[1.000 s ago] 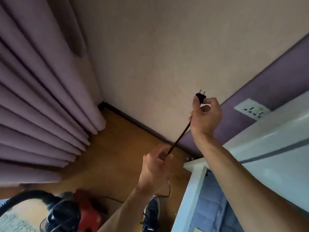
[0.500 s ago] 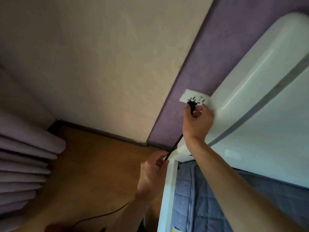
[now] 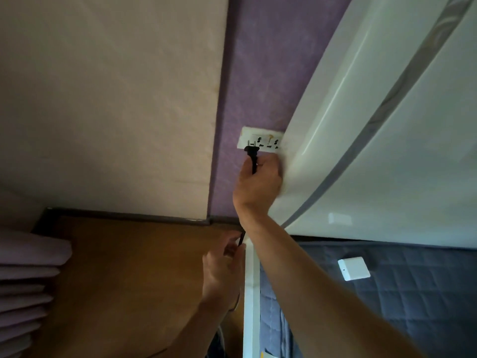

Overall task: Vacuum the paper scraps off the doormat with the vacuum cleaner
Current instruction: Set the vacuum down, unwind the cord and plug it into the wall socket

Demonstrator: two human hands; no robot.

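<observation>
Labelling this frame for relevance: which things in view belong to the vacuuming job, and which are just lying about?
Job:
plug, gripped by the right hand
cord, pinched by the left hand
wall socket

Lying about:
small white box on the grey quilt
white furniture panel
curtain

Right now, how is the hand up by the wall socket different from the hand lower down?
The right hand is raised to the white socket, while the left hand sits lower, beside the white bed frame. The right hand grips the black plug; the left hand pinches only the thin cord. Both hold parts of the same cord.
</observation>
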